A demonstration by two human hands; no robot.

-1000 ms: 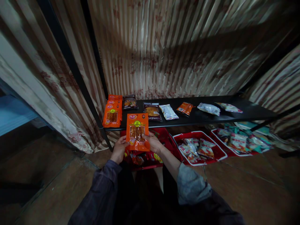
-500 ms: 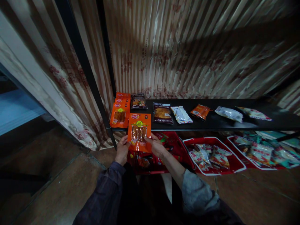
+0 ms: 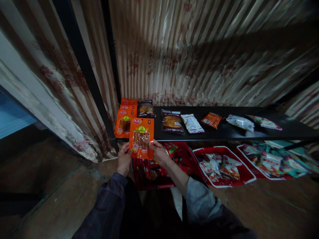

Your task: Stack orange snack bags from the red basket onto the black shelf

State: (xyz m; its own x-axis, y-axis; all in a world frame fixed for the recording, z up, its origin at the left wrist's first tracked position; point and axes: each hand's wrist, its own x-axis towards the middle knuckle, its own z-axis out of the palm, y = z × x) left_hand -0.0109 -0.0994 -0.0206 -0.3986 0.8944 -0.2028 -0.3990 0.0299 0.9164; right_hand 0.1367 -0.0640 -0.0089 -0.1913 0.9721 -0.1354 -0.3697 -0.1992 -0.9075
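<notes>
Between my two hands is an orange snack packet (image 3: pixel 141 137) with a clear window showing brown sticks. My left hand (image 3: pixel 124 160) grips its lower left edge. On the lower right edge, my right hand (image 3: pixel 160 153) pinches it with the thumb on the front. The packet is held upright at the front edge of a black shelf (image 3: pixel 211 133), overlapping part of the similar orange packets (image 3: pixel 124 124) stacked at the shelf's left end. Behind it on the shelf lies a dark snack packet (image 3: pixel 146 108).
Further right on the shelf lie a brown packet (image 3: pixel 172 121), a white packet (image 3: pixel 192 123), a small orange packet (image 3: pixel 211 120) and others. Below stand red baskets (image 3: pixel 249 181) of packaged snacks. A black post (image 3: pixel 84 66) rises at the left before striped curtains (image 3: pixel 174 49).
My hands and the held orange packet have shifted slightly left in view, and the packet now overlaps the stacked orange packets more. The whole view has turned a little. Both hands keep their hold.
</notes>
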